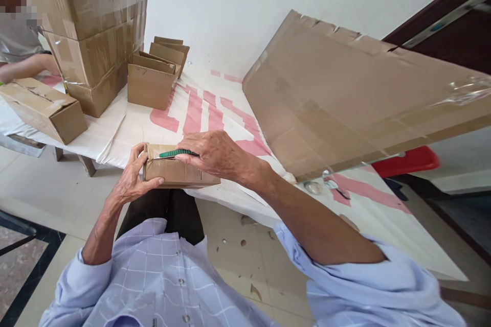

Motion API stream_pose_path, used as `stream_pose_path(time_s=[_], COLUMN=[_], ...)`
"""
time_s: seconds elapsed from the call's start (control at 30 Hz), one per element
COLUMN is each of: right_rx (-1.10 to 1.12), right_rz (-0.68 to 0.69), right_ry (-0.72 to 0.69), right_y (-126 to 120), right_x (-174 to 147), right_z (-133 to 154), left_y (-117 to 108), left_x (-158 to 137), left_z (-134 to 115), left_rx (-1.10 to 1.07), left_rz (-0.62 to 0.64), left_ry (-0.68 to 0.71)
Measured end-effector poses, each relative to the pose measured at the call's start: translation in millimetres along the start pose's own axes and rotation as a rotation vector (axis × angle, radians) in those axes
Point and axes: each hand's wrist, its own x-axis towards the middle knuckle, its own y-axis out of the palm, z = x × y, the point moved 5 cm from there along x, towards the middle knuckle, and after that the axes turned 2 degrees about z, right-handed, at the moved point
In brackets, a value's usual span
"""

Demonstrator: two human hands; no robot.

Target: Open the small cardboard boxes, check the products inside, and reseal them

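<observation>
Along a pale wall (215,10), pink-patterned cloth (194,115); right grip (215,153) around green-handled tool (172,154), left grip (132,179) holding-tight on carton (180,173).

Box (184,178) matt cardbd; cutter (174,154) ridged plstc.

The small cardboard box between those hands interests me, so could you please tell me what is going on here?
The person's left hand grips one end of the small box at the edge of the table, while the right hand holds a green-handled tool to the box's top. Beyond stand open boxes and a taped stack.
</observation>
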Motion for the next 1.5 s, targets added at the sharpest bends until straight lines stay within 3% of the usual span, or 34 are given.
stream_pose_path(time_s=[0.3, 0.93, 1.5], right_rx=[-0.097, -0.243, -0.390], right_rz=[0.144, 0.267, 0.387], right_ry=[0.081, 0.137, 0.159], right_y=[-10, -15, -24], right_x=[3, 16, 3], right_z=[9, 16, 22], left_y=[0, -1, 2], left_x=[2, 3, 1], left_z=[-1, -3, -2], left_rx=[0.049, 0.044, 0.046], left_rz=[0.010, 0.019, 0.005], left_ry=[-0.002, 0.000, 0.011])
